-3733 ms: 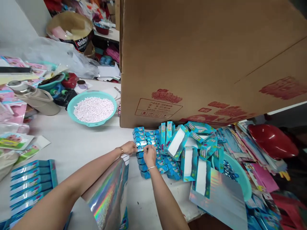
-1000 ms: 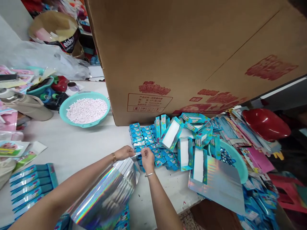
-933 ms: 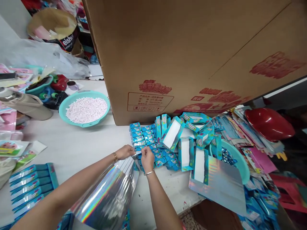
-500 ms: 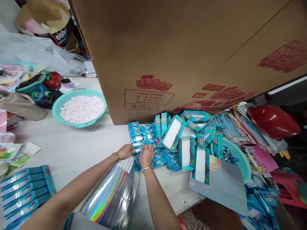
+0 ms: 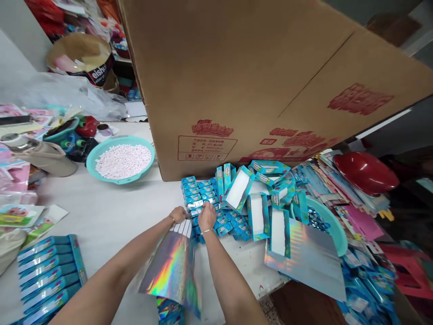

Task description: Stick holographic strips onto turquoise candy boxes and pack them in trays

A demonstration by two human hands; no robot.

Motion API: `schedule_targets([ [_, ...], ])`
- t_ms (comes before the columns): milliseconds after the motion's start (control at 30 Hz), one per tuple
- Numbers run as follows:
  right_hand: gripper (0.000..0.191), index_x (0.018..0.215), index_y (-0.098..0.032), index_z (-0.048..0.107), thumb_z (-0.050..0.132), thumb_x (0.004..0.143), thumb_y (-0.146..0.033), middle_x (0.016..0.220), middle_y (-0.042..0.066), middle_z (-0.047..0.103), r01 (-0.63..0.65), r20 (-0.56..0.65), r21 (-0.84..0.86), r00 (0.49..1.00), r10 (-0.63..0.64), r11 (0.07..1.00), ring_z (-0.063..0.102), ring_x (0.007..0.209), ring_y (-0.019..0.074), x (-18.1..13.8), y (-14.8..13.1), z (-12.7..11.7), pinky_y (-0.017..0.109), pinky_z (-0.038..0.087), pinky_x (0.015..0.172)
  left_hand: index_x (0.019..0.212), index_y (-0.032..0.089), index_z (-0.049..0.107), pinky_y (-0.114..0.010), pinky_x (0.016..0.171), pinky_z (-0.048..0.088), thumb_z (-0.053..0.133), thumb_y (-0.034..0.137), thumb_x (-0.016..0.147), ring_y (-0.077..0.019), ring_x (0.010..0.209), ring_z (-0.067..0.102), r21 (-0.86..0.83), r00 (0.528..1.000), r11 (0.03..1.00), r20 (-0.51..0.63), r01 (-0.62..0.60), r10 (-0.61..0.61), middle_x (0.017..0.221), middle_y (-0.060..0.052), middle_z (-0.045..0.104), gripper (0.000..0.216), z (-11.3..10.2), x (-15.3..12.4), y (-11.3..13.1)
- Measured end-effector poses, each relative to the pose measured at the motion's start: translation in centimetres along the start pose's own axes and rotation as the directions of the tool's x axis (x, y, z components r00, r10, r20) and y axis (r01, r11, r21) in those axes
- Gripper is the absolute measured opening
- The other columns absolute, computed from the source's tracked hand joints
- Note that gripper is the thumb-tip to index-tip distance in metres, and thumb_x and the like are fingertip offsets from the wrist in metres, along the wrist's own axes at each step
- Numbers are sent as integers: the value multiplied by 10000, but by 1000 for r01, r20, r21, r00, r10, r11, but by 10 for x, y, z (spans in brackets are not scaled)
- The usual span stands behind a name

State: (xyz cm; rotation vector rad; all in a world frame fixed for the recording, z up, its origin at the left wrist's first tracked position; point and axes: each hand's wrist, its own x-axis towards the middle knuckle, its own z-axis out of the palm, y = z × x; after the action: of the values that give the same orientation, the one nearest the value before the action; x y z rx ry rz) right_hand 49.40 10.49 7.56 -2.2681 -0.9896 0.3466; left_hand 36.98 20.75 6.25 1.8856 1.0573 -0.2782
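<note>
My left hand [image 5: 178,213] and my right hand [image 5: 206,215] meet at a stack of small blue boxes [image 5: 199,194] lying in rows on the white table [image 5: 101,216]. Both hands have their fingers pinched on a shiny strip across one box [image 5: 195,205], probably a holographic sticker. A holographic sticker sheet [image 5: 172,268] hangs from under my left hand toward me. Open blue display cartons [image 5: 259,212] lie right of the stack.
A huge cardboard box [image 5: 257,76] stands right behind the stack. A teal bowl of white pellets [image 5: 120,159] sits at the left, flat blue packs [image 5: 47,275] at the near left. Another holographic sheet [image 5: 307,259], a teal basin [image 5: 333,225] and a red lip-shaped tray [image 5: 367,171] crowd the right.
My hands lifted a strip from the sheet's edge about a second ago and have moved it forward onto a box in the stack. The sheet has sagged lower toward me.
</note>
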Motion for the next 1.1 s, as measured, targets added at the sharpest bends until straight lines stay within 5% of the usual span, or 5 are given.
schedule_targets([
  [233,244,1092,-219,618,578,852,-243,1057,46,667,198,166,256,955,-245,946,614,982,180,-45,-11,-49,288,463,872,811,130,742,-234,515,274,502,639,790,-106,513,350,-215,987,968,63,-129,145,509,28,466,564,-32,-72,12],
  [433,141,955,-211,689,609,845,-247,869,14,695,162,287,466,902,-321,870,634,823,165,-112,-33,-83,271,478,773,790,120,709,-212,542,304,738,395,618,-91,546,415,-566,901,806,239,-173,362,596,25,561,326,-56,-136,38],
  [700,206,1024,-270,698,527,926,-209,934,25,686,420,36,205,900,-435,884,609,901,173,-158,-48,-115,300,408,840,753,121,695,-217,499,264,711,311,534,-77,483,357,-553,927,822,224,-134,302,488,61,492,291,-47,-168,57],
  [867,164,920,-243,678,515,931,-227,914,24,672,394,-39,193,918,-394,899,607,902,170,-170,-48,-118,303,405,843,816,125,710,-220,517,310,669,340,584,-97,525,431,-496,911,841,209,-215,356,554,34,555,319,-39,-170,60],
  [1100,217,835,-214,537,379,967,-282,807,21,599,243,-47,241,970,-239,940,548,781,170,-157,-42,-129,281,400,737,753,148,719,-254,670,429,630,245,588,-181,726,579,-56,926,939,156,-338,343,735,-34,675,212,-29,-147,31],
])
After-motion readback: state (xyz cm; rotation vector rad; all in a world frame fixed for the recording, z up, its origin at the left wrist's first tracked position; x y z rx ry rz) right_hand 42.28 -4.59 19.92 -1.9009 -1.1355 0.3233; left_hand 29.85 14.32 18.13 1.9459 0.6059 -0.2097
